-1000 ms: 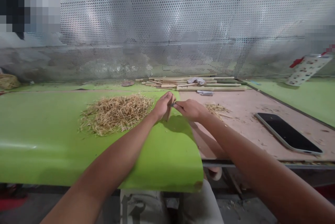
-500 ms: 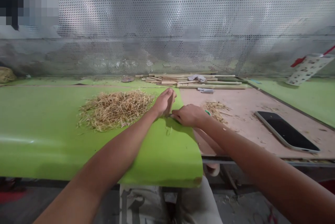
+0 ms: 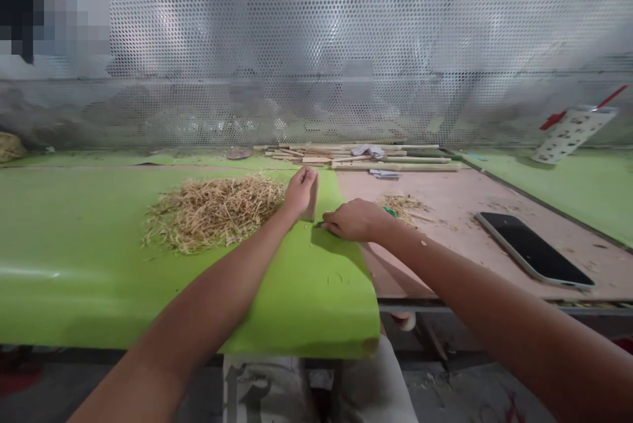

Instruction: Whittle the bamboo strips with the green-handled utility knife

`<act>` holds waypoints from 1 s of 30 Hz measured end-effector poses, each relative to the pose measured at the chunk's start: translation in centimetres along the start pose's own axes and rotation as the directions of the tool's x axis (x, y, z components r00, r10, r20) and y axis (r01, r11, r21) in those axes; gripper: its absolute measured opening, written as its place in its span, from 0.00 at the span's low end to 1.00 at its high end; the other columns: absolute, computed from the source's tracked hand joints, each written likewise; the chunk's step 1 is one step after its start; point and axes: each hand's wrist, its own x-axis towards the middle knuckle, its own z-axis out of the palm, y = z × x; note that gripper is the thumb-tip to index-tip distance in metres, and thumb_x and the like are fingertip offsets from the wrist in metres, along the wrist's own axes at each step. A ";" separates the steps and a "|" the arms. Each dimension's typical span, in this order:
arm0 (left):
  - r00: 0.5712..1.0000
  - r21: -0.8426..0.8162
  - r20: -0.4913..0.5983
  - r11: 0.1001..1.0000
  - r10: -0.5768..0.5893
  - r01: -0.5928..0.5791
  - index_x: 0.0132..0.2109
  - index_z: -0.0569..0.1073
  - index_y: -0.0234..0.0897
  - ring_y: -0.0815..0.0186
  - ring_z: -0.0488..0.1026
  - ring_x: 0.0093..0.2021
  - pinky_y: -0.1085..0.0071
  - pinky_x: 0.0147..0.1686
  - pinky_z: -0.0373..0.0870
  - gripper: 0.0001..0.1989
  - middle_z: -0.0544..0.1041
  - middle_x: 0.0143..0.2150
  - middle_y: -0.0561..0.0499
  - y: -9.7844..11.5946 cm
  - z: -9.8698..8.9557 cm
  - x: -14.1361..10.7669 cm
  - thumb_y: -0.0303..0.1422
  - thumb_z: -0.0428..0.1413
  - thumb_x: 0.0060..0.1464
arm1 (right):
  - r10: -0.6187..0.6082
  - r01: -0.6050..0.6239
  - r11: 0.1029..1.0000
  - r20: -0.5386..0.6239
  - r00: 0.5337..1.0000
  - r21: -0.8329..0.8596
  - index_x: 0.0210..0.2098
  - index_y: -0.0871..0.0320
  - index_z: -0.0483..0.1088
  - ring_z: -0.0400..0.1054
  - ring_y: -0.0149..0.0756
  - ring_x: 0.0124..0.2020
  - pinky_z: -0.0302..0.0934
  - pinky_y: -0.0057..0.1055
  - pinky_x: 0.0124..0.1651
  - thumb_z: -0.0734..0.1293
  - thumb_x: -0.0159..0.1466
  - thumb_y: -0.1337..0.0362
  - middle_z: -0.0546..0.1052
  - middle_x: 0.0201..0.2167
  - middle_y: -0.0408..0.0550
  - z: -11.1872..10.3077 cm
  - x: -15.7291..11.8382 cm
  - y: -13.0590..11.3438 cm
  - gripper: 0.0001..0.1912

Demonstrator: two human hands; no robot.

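Note:
My left hand (image 3: 299, 191) is closed around a flat, light brown wooden strip (image 3: 312, 204), held upright with its lower end at the green sheet (image 3: 297, 304). To its right, my right hand (image 3: 357, 220) is closed on a small knife (image 3: 319, 225). Only the short dark tip of the knife shows; its handle is hidden in my fingers. A small gap separates the tip from the strip. Thin curled shavings (image 3: 339, 278) lie on the sheet below my hands. Left of my left hand is a large heap of pale shavings (image 3: 217, 209).
Bamboo sticks (image 3: 395, 166) and wooden pieces lie along the back, below a perforated metal panel (image 3: 306, 34). On the right are a smaller shavings pile (image 3: 408, 205), a green ring-shaped thing (image 3: 390, 211), a phone (image 3: 534, 248) and a patterned tumbler (image 3: 573, 136) with a red straw.
The strip and my left hand have shifted slightly left, away from the knife, which touched or nearly touched the strip before. New thin curls lie on the sheet nearer to me.

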 end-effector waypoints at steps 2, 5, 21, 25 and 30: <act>0.998 0.115 -0.001 0.991 0.067 -0.067 0.27 0.67 0.36 0.69 0.61 0.29 0.73 0.32 0.55 0.14 0.66 0.25 0.54 0.3 0.0 0.0 0.41 0.55 0.55 | 0.033 -0.033 0.999 -0.036 0.999 0.005 0.47 0.56 0.69 0.71 0.40 0.27 0.53 0.30 0.26 0.51 0.69 0.57 0.78 0.30 0.52 0.1 -0.2 0.4 0.20; 0.996 0.159 0.005 0.983 0.088 -0.088 0.27 0.65 0.36 0.69 0.60 0.28 0.73 0.32 0.55 0.13 0.64 0.24 0.54 0.6 0.3 -0.1 0.38 0.53 0.57 | 0.083 -0.082 0.997 -0.088 0.993 0.011 0.50 0.56 0.65 0.71 0.41 0.28 0.50 0.30 0.25 0.49 0.70 0.59 0.78 0.31 0.52 0.4 -0.3 1.0 0.19; 0.965 -0.172 0.259 0.985 0.040 0.005 0.28 0.62 0.37 0.72 0.64 0.23 0.73 0.28 0.62 0.11 0.66 0.22 0.54 0.6 1.0 -0.4 0.33 0.45 0.58 | 0.104 -0.108 0.991 0.054 0.993 0.076 0.50 0.61 0.66 0.70 0.39 0.25 0.51 0.30 0.23 0.48 0.70 0.59 0.75 0.26 0.55 -0.4 -0.1 -0.2 0.21; 0.963 -0.174 0.265 0.985 0.052 -0.005 0.28 0.63 0.37 0.73 0.64 0.24 0.72 0.30 0.63 0.11 0.67 0.24 0.53 0.3 1.0 -0.4 0.33 0.46 0.59 | 0.124 -0.130 0.983 0.049 0.991 0.130 0.48 0.60 0.67 0.70 0.39 0.26 0.53 0.30 0.24 0.49 0.70 0.58 0.76 0.28 0.55 0.1 0.2 -0.1 0.20; 0.966 -0.208 0.254 0.978 0.054 -0.001 0.27 0.62 0.37 0.72 0.65 0.25 0.71 0.33 0.64 0.12 0.67 0.24 0.53 0.2 1.3 -0.4 0.34 0.47 0.59 | 0.114 -0.120 0.985 0.053 0.992 0.128 0.45 0.61 0.69 0.70 0.40 0.26 0.55 0.32 0.25 0.50 0.70 0.59 0.76 0.28 0.56 0.2 0.3 -0.1 0.20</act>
